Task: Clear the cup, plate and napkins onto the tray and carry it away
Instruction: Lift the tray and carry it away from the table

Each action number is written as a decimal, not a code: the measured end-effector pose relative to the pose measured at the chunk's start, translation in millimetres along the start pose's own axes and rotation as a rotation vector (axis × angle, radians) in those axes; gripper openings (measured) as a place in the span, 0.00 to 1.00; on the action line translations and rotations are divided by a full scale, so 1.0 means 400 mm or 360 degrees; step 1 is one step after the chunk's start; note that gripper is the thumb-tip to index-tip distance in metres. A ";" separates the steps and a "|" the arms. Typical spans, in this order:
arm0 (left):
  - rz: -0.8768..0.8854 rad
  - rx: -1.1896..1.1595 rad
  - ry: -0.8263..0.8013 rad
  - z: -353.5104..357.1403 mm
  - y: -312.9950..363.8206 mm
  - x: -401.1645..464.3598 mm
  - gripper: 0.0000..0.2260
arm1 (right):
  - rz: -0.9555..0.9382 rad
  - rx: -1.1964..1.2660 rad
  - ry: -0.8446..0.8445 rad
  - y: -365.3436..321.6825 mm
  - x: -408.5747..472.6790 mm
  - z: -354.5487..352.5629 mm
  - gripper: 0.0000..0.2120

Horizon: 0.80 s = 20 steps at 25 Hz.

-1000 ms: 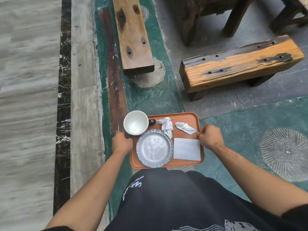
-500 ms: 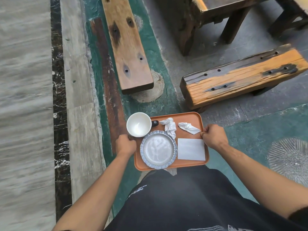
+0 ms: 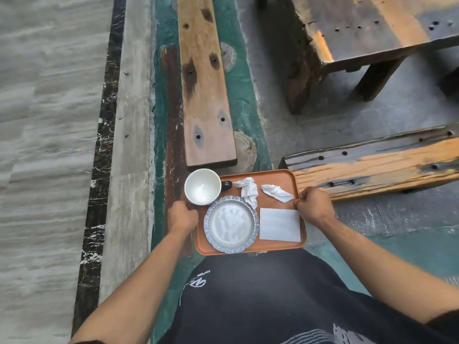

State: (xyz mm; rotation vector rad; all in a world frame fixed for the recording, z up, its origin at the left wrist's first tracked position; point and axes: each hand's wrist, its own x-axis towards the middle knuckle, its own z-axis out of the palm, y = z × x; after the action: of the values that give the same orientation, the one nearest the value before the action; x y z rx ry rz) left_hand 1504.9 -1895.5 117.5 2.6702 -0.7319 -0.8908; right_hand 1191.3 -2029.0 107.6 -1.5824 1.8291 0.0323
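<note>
I hold an orange tray level in front of my body, above the floor. My left hand grips its left edge and my right hand grips its right edge. On the tray stand a white cup with a dark handle at the back left and a blue-rimmed plate at the front left. Two crumpled napkins lie at the back, and a flat folded napkin lies at the front right.
A long wooden bench runs ahead on the left. Another bench lies across on the right, and a heavy wooden table stands at the back right. A pale stone floor strip runs along the left.
The view has tilted up and forward, so the benches and table have slid down and nearer in the frame. Both hands keep the same grip on the tray.
</note>
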 end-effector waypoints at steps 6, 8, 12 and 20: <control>0.0017 0.0007 0.0040 -0.021 0.189 0.132 0.04 | -0.0053 0.0015 -0.0006 -0.084 0.193 -0.106 0.08; 0.0019 0.0001 0.0030 -0.020 0.241 0.183 0.05 | -0.0058 0.0014 -0.0001 -0.113 0.254 -0.131 0.07; 0.0030 -0.0018 -0.0008 -0.018 0.342 0.288 0.06 | -0.0028 -0.0004 0.0012 -0.170 0.375 -0.168 0.07; 0.0119 0.0004 -0.0082 -0.060 0.550 0.554 0.06 | 0.0104 -0.0021 0.0030 -0.337 0.615 -0.213 0.09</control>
State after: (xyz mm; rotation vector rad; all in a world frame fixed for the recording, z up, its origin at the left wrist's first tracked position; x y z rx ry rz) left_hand 1587.8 -2197.4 106.5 2.6122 -0.8390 -0.9433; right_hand 1267.6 -2311.9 100.7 -1.5361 1.8985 0.0597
